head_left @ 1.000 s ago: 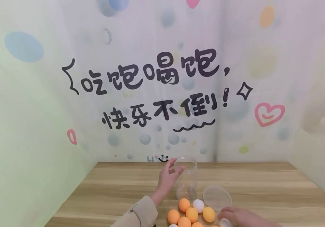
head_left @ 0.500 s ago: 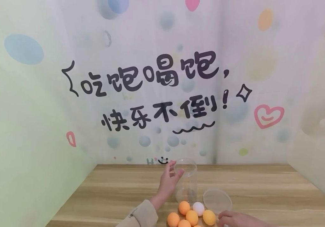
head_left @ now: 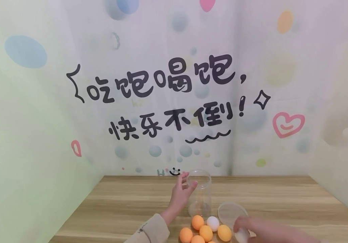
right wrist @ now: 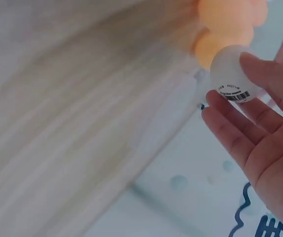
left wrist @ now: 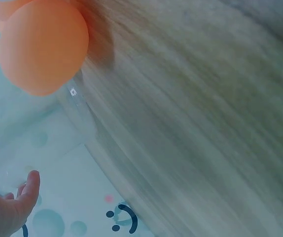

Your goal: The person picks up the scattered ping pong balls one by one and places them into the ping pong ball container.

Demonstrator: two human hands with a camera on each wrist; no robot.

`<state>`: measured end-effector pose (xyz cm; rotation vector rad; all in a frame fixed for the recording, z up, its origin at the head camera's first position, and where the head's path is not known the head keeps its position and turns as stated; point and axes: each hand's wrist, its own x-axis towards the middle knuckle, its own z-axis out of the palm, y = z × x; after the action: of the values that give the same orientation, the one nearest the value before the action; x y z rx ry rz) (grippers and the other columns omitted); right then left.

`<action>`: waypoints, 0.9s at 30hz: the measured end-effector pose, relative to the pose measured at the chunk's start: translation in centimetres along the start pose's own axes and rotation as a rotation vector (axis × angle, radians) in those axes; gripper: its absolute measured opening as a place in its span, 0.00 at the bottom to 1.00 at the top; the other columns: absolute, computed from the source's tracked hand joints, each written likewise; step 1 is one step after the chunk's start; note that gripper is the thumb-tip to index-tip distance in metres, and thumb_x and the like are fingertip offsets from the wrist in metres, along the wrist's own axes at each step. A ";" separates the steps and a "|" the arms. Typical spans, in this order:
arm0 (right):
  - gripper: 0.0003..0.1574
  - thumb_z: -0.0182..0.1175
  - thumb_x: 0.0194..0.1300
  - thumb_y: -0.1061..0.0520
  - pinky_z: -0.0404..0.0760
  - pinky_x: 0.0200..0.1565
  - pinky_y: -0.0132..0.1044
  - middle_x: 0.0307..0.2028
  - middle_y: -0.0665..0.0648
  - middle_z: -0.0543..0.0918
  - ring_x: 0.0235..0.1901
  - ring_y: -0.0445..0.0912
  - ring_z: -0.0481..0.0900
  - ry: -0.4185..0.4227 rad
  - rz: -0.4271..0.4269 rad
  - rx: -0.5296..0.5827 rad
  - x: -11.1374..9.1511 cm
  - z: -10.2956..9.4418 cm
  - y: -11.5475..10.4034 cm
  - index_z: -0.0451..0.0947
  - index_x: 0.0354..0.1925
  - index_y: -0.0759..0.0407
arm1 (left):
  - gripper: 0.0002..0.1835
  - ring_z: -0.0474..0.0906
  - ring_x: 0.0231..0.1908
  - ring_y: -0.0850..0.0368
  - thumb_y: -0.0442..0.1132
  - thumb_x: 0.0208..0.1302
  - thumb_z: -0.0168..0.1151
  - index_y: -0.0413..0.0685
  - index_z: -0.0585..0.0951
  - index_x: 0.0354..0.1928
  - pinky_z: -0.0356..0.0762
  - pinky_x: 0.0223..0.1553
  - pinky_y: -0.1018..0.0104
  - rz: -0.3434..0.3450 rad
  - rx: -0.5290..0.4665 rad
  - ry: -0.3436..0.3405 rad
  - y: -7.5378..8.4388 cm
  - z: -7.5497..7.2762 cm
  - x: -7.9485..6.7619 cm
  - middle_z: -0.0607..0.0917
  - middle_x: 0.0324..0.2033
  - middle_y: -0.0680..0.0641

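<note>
A tall clear plastic jar (head_left: 202,197) stands upright on the table with its mouth uncovered. My left hand (head_left: 180,194) holds it near the rim from the left, thumb in front. Down at the right, my right hand (head_left: 263,229) pinches a white ping-pong ball (right wrist: 225,74) between thumb and fingers; printed marks show on the ball. Several orange ping-pong balls (head_left: 205,233) and another white ball (head_left: 212,223) lie in front of the jar, some cut off by the lower edge of the head view. In the left wrist view an orange ball (left wrist: 43,47) looms close.
A round clear lid (head_left: 230,213) lies flat to the right of the jar, just beyond my right hand. The wood-grain table (head_left: 131,202) ends at a printed back curtain (head_left: 174,152), with pale side walls left and right.
My right hand has risen slightly and turned, with the white ball now showing beneath its fingers. My left hand keeps its place at the jar, and the loose balls lie as before.
</note>
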<state>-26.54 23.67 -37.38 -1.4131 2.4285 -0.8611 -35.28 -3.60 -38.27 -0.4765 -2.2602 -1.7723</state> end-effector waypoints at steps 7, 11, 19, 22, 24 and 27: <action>0.17 0.63 0.50 0.66 0.74 0.29 0.28 0.38 0.50 0.78 0.35 0.32 0.71 0.105 -0.049 -0.334 2.6 -4.2 -1.2 0.74 0.41 0.58 | 0.30 0.74 0.48 0.44 0.53 0.60 0.59 0.45 0.65 0.60 0.78 0.42 0.55 0.006 0.012 -0.013 0.2 -0.2 -0.1 0.69 0.58 0.35; 0.16 0.63 0.51 0.65 0.74 0.30 0.29 0.36 0.48 0.79 0.33 0.33 0.71 0.115 0.018 -0.387 4.2 -6.3 -2.4 0.75 0.40 0.59 | 0.30 0.74 0.47 0.43 0.51 0.60 0.59 0.43 0.65 0.60 0.78 0.41 0.56 0.022 0.015 -0.014 0.2 -0.2 -0.1 0.68 0.58 0.34; 0.15 0.61 0.53 0.66 0.72 0.31 0.29 0.34 0.49 0.77 0.29 0.37 0.69 0.085 0.122 -0.427 8.2 -9.2 -3.7 0.76 0.42 0.61 | 0.30 0.74 0.46 0.44 0.50 0.60 0.59 0.43 0.65 0.59 0.78 0.40 0.57 0.034 0.019 -0.010 -0.1 -0.5 0.0 0.67 0.60 0.35; 0.16 0.60 0.52 0.68 0.71 0.30 0.29 0.35 0.50 0.77 0.28 0.39 0.68 0.096 0.142 -0.441 9.5 -10.0 -3.9 0.76 0.42 0.62 | 0.30 0.74 0.46 0.44 0.51 0.60 0.59 0.44 0.65 0.60 0.78 0.40 0.56 0.025 0.007 -0.016 -0.1 -0.5 0.0 0.68 0.59 0.36; 0.16 0.59 0.51 0.69 0.71 0.30 0.29 0.35 0.51 0.78 0.28 0.40 0.69 0.105 0.129 -0.460 10.4 -10.4 -3.9 0.76 0.42 0.62 | 0.30 0.74 0.47 0.45 0.51 0.60 0.59 0.45 0.66 0.59 0.78 0.40 0.56 0.020 0.001 -0.021 -0.1 -0.5 0.0 0.68 0.60 0.36; 0.16 0.59 0.50 0.70 0.71 0.30 0.29 0.34 0.53 0.79 0.28 0.41 0.70 0.113 0.096 -0.484 11.6 -10.9 -4.0 0.77 0.41 0.63 | 0.29 0.75 0.46 0.45 0.51 0.59 0.60 0.46 0.66 0.59 0.78 0.40 0.57 0.025 -0.007 -0.026 0.0 -0.6 0.1 0.68 0.61 0.37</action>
<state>-34.52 16.53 -24.89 -1.4011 2.8998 -0.3477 -35.40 -4.13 -38.04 -0.5294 -2.2562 -1.7723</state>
